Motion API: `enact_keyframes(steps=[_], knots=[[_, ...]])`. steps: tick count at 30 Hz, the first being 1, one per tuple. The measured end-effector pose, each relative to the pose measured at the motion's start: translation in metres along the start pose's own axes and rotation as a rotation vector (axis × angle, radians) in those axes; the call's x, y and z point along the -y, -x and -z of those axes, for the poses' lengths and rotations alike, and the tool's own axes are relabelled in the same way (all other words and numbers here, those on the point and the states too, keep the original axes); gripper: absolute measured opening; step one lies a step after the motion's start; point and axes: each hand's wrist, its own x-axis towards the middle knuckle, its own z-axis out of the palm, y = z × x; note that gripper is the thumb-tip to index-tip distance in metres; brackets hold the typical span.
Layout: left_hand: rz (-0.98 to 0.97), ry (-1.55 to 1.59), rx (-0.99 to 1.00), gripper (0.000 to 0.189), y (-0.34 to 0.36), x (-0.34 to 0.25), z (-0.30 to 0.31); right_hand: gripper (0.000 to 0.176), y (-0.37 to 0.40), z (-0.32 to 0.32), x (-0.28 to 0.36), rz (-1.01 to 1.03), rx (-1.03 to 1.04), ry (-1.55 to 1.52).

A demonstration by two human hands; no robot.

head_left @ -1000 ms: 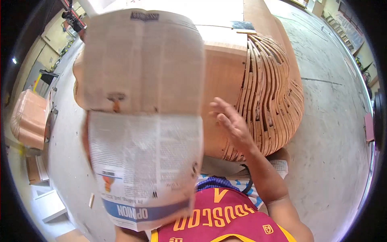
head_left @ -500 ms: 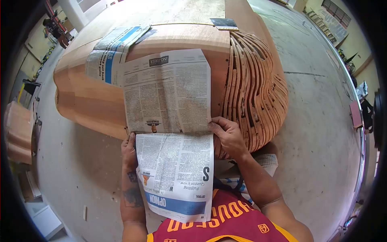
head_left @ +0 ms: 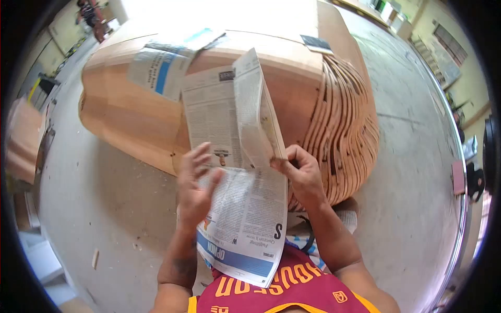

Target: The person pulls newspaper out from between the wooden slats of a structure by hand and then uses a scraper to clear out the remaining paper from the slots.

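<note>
A newspaper sheet [head_left: 245, 208] hangs down over my lap, its upper part resting against a stack of curved wooden pieces [head_left: 339, 130]. My right hand [head_left: 305, 177] pinches its right edge at mid-height, and the upper right portion is folded over toward the left. My left hand [head_left: 195, 188] is raised over the sheet's left side, fingers spread and slightly blurred, holding nothing. Another newspaper [head_left: 159, 70] lies on the wood at the upper left.
A dark flat piece [head_left: 316, 44] lies on top of the stack. Another curved wooden item [head_left: 23, 141] stands at the far left. White boxes [head_left: 44, 263] sit at the lower left. A person [head_left: 91, 18] is in the background at the upper left.
My left hand has let go of the newspaper's left edge and moved right, over the sheet. The upper right part of the sheet has folded leftward. The view has shifted slightly.
</note>
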Motion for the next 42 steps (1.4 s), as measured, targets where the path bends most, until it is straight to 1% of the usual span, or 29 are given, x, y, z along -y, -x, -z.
enact_keyframes(steps=[1, 3, 5, 7, 9, 10, 11, 12, 14, 15, 17, 20, 21, 23, 24, 26, 29, 30, 31, 33, 35, 37, 38, 39, 42], knots=[[-0.050, -0.093, 0.046, 0.073, 0.000, -0.015, -0.014, 0.014, -0.001, -0.007, 0.006, 0.031, 0.017, 0.101], [-0.142, -0.070, -0.054, 0.074, 0.001, -0.017, -0.046, 0.015, 0.004, -0.025, 0.018, 0.117, 0.113, 0.062], [-0.089, 0.078, -0.047, 0.070, -0.001, -0.025, -0.054, 0.015, 0.011, -0.037, 0.028, 0.189, 0.171, 0.012], [0.112, 0.329, 0.063, 0.062, -0.006, -0.043, -0.045, 0.016, 0.012, -0.044, 0.041, 0.254, 0.211, -0.053], [0.048, 0.351, 0.061, 0.048, -0.005, -0.039, -0.033, 0.015, 0.012, -0.046, 0.054, 0.240, 0.211, -0.218], [0.073, 0.386, 0.000, 0.044, -0.003, -0.037, -0.029, 0.015, 0.011, -0.046, 0.059, 0.234, 0.214, -0.301], [0.098, 0.422, -0.060, 0.041, 0.003, -0.031, -0.022, 0.011, 0.008, -0.044, 0.061, 0.327, 0.192, -0.224], [-0.046, 0.350, -0.082, 0.036, 0.009, 0.014, -0.001, 0.011, 0.005, -0.040, 0.069, 0.351, 0.100, -0.196], [-0.064, 0.125, -0.242, 0.034, 0.000, 0.045, 0.035, 0.012, -0.002, -0.032, 0.089, 0.389, -0.086, -0.148], [0.060, -0.030, -0.376, 0.036, 0.000, 0.027, 0.048, 0.008, -0.010, -0.017, 0.088, 0.422, -0.131, -0.171], [-0.131, -0.734, -0.208, 0.038, 0.008, -0.022, 0.089, 0.010, -0.026, 0.017, 0.095, 0.393, -0.275, -0.200], [0.050, 0.306, -0.297, 0.029, -0.007, -0.039, 0.104, 0.012, -0.030, 0.063, 0.118, 0.359, -0.466, -0.157], [0.082, 0.352, -0.265, 0.028, -0.009, -0.035, 0.109, 0.014, -0.027, 0.080, 0.123, 0.345, -0.525, -0.129], [0.150, 0.441, -0.201, 0.027, -0.007, -0.016, 0.116, 0.015, -0.028, 0.148, 0.105, 0.378, -0.488, -0.051], [0.158, 0.427, -0.146, 0.026, -0.007, -0.011, 0.117, 0.016, -0.029, 0.167, 0.099, 0.391, -0.472, -0.012], [0.176, 0.399, -0.023, 0.024, -0.008, 0.002, 0.113, 0.017, -0.015, 0.170, 0.116, 0.395, -0.474, -0.054], [0.233, 0.396, 0.026, 0.028, -0.015, 0.073, 0.118, 0.018, -0.001, 0.194, 0.132, 0.374, -0.439, -0.084], [0.241, 0.363, 0.016, 0.029, -0.016, 0.091, 0.116, 0.019, 0.003, 0.203, 0.136, 0.360, -0.419, -0.089], [0.254, 0.331, 0.006, 0.029, -0.024, 0.113, 0.121, 0.018, -0.001, 0.197, 0.136, 0.361, -0.440, -0.085], [0.264, 0.252, -0.013, 0.031, -0.022, 0.120, 0.110, 0.017, 0.009, 0.203, 0.148, 0.380, -0.473, -0.087], [0.269, 0.165, -0.028, 0.032, -0.022, 0.122, 0.105, 0.016, 0.021, 0.218, 0.148, 0.396, -0.455, -0.124], [0.219, 0.211, -0.024, 0.034, -0.025, 0.113, 0.095, 0.016, 0.034, 0.238, 0.147, 0.394, -0.461, -0.141], [0.198, 0.236, -0.014, 0.035, -0.031, 0.112, 0.096, 0.016, 0.038, 0.244, 0.143, 0.381, -0.485, -0.136], [0.283, 0.227, 0.009, 0.038, -0.037, 0.115, 0.109, 0.015, 0.044, 0.250, 0.139, 0.371, -0.514, -0.131], [0.180, 0.101, 0.024, 0.038, -0.053, 0.103, 0.097, 0.016, 0.049, 0.290, 0.107, 0.393, -0.700, -0.024]])
